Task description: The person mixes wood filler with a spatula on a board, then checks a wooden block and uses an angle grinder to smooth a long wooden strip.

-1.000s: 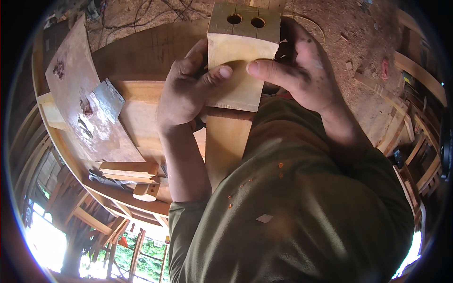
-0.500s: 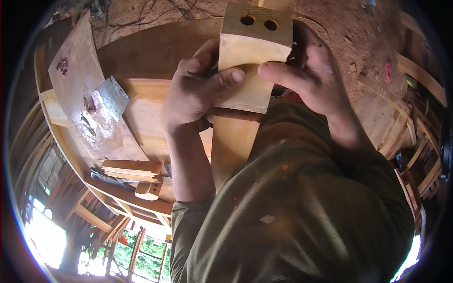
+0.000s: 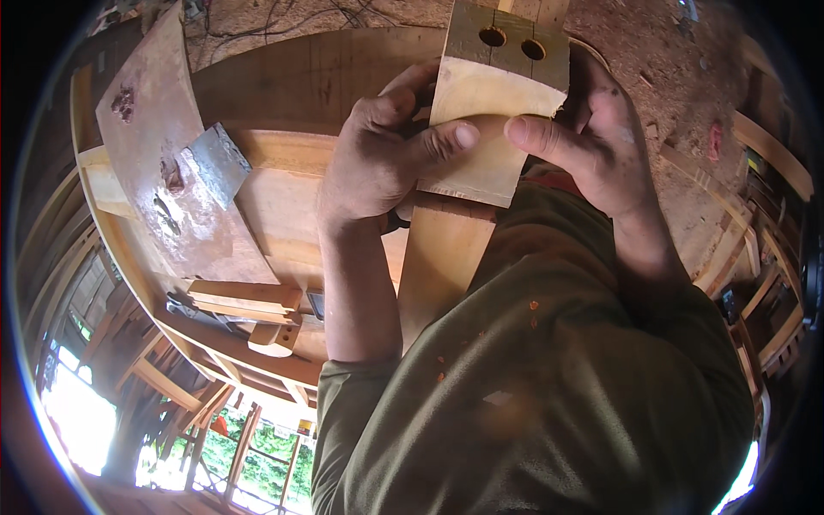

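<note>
Between my two hands is a pale wooden block (image 3: 487, 103) with two round holes in its darker end face. My left hand (image 3: 378, 150) grips its left side, the thumb lying on the front face. From the right, my right hand (image 3: 601, 137) holds the opposite side, its thumb close to the left one; most of its fingers are hidden behind the block. A flat wooden board (image 3: 446, 253) shows just below the block, in front of my shirt. Whether block and board are joined I cannot tell.
To the left a stained sheet (image 3: 159, 163) carries a putty-smeared metal plate (image 3: 219, 163). Nearer lie stacked wooden pieces (image 3: 245, 299) and a smaller holed wooden piece (image 3: 273, 338). Dark cables (image 3: 283, 21) run over the dusty floor at the far side. Timber strips (image 3: 721, 197) stand at the right.
Both hands and the wooden block have shifted right and slightly away from me in the picture. The grip looks the same.
</note>
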`<state>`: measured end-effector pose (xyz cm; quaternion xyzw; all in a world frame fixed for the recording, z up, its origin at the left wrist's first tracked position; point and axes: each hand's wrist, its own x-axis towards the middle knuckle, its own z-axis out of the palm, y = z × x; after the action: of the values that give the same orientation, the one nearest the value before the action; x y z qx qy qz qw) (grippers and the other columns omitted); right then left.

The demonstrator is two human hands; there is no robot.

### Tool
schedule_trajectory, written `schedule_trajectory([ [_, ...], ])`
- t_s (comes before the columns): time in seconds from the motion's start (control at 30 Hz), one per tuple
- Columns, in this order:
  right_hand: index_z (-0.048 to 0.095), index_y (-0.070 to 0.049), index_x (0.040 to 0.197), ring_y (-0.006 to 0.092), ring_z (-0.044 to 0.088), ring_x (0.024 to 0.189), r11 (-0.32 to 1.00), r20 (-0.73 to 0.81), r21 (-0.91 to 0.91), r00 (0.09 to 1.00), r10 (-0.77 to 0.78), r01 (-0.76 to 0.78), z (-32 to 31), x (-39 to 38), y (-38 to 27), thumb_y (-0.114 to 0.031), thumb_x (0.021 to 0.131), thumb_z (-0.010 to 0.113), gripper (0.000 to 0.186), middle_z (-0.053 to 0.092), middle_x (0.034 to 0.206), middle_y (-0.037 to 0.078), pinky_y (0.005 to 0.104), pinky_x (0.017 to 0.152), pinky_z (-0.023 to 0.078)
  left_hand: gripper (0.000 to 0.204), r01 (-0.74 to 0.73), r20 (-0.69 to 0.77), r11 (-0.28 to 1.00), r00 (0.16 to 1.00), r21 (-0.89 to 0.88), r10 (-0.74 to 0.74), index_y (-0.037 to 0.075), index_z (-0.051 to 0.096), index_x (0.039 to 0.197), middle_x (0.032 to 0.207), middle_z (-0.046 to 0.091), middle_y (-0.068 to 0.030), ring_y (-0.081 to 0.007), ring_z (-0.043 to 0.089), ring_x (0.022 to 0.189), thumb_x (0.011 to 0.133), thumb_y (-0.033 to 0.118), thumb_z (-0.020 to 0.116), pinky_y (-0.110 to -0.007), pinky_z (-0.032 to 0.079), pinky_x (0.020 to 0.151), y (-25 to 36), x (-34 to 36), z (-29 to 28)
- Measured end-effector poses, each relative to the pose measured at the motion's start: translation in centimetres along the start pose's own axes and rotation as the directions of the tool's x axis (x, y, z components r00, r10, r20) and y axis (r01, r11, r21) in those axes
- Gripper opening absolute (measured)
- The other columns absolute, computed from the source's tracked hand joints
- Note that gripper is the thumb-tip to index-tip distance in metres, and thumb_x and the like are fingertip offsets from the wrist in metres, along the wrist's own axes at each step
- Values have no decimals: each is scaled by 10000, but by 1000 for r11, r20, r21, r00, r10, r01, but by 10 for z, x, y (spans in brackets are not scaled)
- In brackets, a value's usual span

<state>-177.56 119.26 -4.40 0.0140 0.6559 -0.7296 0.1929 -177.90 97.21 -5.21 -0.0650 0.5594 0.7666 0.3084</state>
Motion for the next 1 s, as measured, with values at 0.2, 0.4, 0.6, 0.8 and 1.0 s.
schedule_trajectory([
  [0.2,488,34,1328,123,611,998,982,54,-183,997,-46,55,-7,-1,-3,-139,851,771,581,647,1124,71,267,851,502,681,10,17,998,1000,60,-11,-63,511,1375,1173,683,-116,-160,625,1078,823,171,834,-301,497,946,4,-1,1],
  [0.4,498,31,1311,108,592,971,991,-74,112,995,-64,72,6,-2,1,-118,886,739,511,638,1103,57,255,827,489,580,-4,-6,996,1000,84,5,-59,522,1364,1144,685,-102,-146,627,1043,906,209,756,-295,511,905,6,-1,4],
  [0.6,557,13,1281,90,589,958,995,-126,6,987,-101,103,10,1,-15,-177,962,664,387,637,1017,34,267,846,483,350,-229,-266,972,935,44,232,-54,611,1268,1062,686,-59,-88,628,905,1020,187,563,-246,510,819,22,-18,-2],
  [0.8,550,28,1289,178,627,991,973,390,-201,921,-26,113,34,-31,-6,-175,941,678,423,643,1116,122,312,825,510,296,-250,-623,968,753,29,213,-43,634,1119,989,687,-98,-154,666,854,1027,228,557,-299,543,757,54,-83,-39],
  [1.0,600,56,1260,318,605,1099,672,543,-512,808,-230,535,47,-35,12,-113,874,699,433,635,1215,180,377,930,493,299,-263,-765,962,605,70,221,-64,628,1082,989,686,-120,-177,676,874,982,217,649,-311,548,759,6,-181,-69],
])
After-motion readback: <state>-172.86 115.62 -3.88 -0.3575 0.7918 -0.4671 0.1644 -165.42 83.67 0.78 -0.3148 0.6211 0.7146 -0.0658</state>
